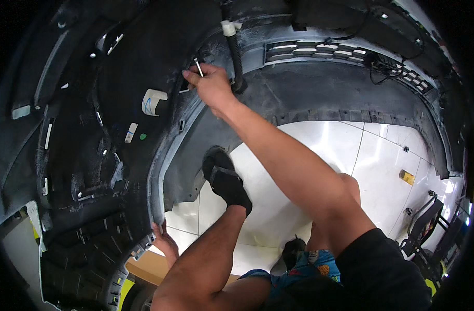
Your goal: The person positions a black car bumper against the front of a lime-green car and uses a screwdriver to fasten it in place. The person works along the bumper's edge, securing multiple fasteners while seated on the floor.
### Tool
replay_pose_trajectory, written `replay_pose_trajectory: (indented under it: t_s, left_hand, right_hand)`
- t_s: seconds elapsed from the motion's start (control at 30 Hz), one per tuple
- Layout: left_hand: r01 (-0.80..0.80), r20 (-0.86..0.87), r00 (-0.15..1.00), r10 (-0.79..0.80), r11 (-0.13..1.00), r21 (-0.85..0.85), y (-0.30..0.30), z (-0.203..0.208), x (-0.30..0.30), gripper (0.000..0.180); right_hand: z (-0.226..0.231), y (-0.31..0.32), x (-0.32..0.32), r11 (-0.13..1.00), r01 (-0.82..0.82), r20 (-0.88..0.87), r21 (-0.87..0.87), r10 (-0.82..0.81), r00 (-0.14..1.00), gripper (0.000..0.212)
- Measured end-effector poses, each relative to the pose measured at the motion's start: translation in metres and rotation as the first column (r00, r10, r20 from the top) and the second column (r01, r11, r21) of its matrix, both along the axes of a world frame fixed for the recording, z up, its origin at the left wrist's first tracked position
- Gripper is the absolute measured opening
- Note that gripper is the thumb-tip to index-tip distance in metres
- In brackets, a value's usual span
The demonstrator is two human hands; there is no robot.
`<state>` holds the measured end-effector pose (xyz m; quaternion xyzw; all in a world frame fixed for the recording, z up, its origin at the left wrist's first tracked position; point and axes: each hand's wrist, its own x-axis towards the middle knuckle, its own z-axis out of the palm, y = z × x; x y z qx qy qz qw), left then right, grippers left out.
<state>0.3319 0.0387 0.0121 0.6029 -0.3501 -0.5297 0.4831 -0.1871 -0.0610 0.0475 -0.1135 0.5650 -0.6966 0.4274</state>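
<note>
A large black car bumper (pixel 278 93), its inner side toward me, curves across the left and far side. At its far middle my right hand (pixel 213 87) is closed, thumb and fingers pinched together close to the bumper's inner wall. A thin pale rod (pixel 198 67) sticks up from those fingers; its other end is hidden. Lower left, my left hand (pixel 166 243) grips the bumper's near edge, partly covered by my leg. Beside the right hand, a black corrugated hose (pixel 236 59) with a white fitting (pixel 229 28) runs along the bumper.
My foot in a black sandal (pixel 224 176) rests against the bumper's lower panel. A honeycomb grille (pixel 320 50) with thin black cables lies at the far right. On the white tiled floor (pixel 325 150) are a small yellow thing (pixel 407 177) and a black frame-like part (pixel 426 223).
</note>
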Motion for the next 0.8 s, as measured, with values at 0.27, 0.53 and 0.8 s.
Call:
replay_pose_trajectory:
  t_s: [0.27, 0.53, 0.8]
  left_hand:
    - [0.067, -0.031, 0.997, -0.073, 0.986, -0.155, -0.019, -0.004, -0.04, 0.051]
    - [-0.121, -0.682, 0.71, 0.173, 0.985, 0.124, -0.029, -0.011, -0.039, 0.052]
    - [0.083, -0.847, 0.525, 0.079, 0.986, 0.143, -0.048, -0.059, -0.154, 0.067]
  right_hand:
    - [0.017, 0.006, 0.005, 0.987, -0.148, 0.292, -0.056, 0.158, 0.943, 0.024]
    - [0.024, 0.013, -0.003, 0.973, -0.206, 0.459, -0.107, 0.232, 0.858, 0.014]
    - [0.021, 0.02, -0.003, 0.973, -0.2, 0.501, -0.119, 0.233, 0.834, 0.017]
